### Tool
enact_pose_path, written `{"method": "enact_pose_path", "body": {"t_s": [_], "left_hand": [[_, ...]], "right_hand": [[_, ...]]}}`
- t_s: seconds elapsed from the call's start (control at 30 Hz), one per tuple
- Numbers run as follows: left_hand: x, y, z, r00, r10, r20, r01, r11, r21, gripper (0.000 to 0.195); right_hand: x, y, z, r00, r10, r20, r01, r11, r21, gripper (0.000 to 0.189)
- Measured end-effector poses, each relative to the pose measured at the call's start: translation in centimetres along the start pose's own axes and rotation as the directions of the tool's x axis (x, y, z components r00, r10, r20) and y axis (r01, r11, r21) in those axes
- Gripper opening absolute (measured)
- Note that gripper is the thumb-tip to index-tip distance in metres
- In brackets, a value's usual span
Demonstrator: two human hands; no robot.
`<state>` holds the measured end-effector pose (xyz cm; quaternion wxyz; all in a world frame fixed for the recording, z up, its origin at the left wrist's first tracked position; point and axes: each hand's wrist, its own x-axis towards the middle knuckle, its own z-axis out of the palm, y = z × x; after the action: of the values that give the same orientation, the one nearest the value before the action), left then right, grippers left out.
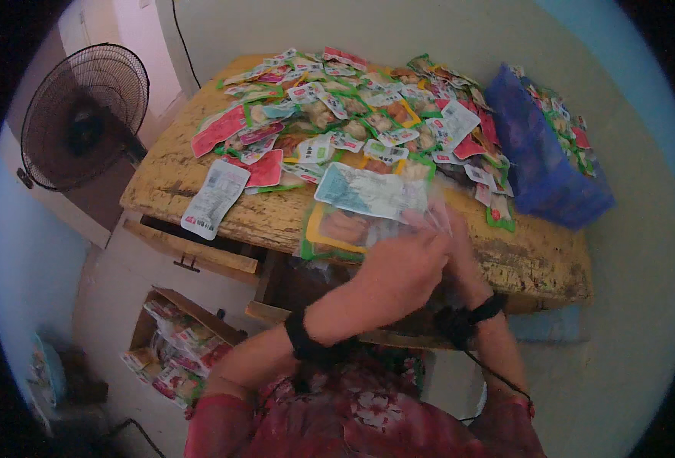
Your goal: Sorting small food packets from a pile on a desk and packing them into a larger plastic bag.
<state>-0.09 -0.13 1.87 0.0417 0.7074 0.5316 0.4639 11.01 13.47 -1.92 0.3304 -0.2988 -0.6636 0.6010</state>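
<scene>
My left hand [395, 275] and my right hand [458, 240] meet over the front of a worn yellow wooden table [521, 257]. Pinched between their fingers is the edge of a clear plastic bag [438, 214]; motion blur hides the fingertips partly. Left of the fingers lies a white and pale-blue food packet [366, 192], over a yellow and green bordered packet [343, 226] at the table's front edge. A large heap of sealed food packets [343, 114] covers the table behind. Apart from it, a white printed packet [214, 197] rests at the front left.
A blue bag [538, 154] with packets stands at the table's right. Two open drawers [194, 246] jut out below the tabletop. On the floor sits a cardboard box [200, 315] of bagged packets. A fan [85, 120] stands at the left.
</scene>
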Motion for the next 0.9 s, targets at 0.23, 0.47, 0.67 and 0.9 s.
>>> {"method": "enact_pose_path", "body": {"t_s": [0.23,0.47,0.67,0.9], "left_hand": [[3.3,-1.6,-7.0,0.982,-0.105,0.159,0.085,0.988,0.126,0.034],[7.2,-6.8,-7.9,0.918,-0.037,0.394,-0.086,0.953,0.290,0.044],[8.5,-10.2,-6.1,0.843,-0.084,0.532,-0.087,0.953,0.289,0.057],[9.5,-11.1,-6.9,0.713,-0.228,0.663,0.099,0.969,0.227,0.051]], "right_hand": [[-2.6,-1.5,-3.4,0.989,0.087,-0.116,-0.088,0.996,-0.001,0.027],[-8.4,-0.7,-3.7,0.978,-0.053,-0.204,-0.027,0.929,-0.369,0.035],[-9.6,-3.0,-0.4,0.990,0.071,0.118,-0.018,0.915,-0.402,0.035],[-8.7,-1.9,-0.4,0.984,0.177,0.000,-0.176,0.983,0.050,0.015]]}}
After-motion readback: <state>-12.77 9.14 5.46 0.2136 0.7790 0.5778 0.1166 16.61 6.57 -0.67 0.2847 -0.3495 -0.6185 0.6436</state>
